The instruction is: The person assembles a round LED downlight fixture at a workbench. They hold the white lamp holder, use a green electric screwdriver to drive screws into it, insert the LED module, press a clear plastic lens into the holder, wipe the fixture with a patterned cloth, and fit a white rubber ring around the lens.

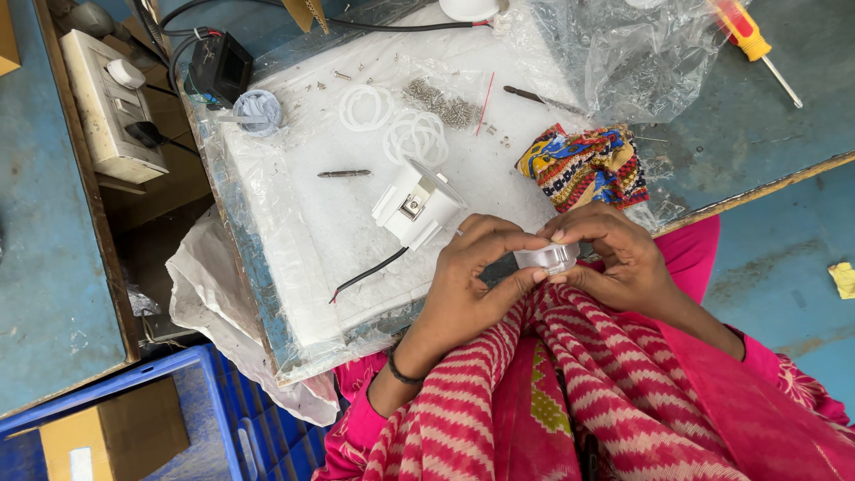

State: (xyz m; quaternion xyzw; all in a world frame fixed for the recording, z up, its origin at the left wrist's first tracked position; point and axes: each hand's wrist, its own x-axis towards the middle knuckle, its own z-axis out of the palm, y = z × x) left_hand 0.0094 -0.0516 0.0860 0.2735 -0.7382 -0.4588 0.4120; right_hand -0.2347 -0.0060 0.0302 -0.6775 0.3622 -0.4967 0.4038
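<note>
- Head view: both hands meet just past the near edge of the white mat point(294, 232), which is the landmark here.
- The left hand point(468, 285) and the right hand point(623, 263) are close together, and both pinch a small clear part point(548, 258) between fingertips and thumbs.
- The clear part sits between the two hands, above the red striped cloth point(552, 392) on the lap, off the mat's near edge.
- On the mat, just beside the left hand, lies a white lamp shell point(417, 207) with a black wire point(370, 272) trailing toward the near edge.
- Farther up the mat are white rings point(414, 135), a pile of screws point(441, 102) and a dark bit point(343, 174).
- At the mat's right edge, touching the right hand's fingers or very near, is a bright rag point(583, 165).
- Past the mat's far right corner lie a clear bag point(637, 58) and a red and yellow screwdriver point(753, 44).
- What could go wrong, I think: the clear part is small and smooth, so it could slip from the fingertips and drop into the cloth folds or onto the floor.
- Too hard a squeeze could crack it or leave finger marks.
- An elbow could catch the wire and pull the shell off the mat.
- A bump to the mat could scatter the loose screws.
</note>
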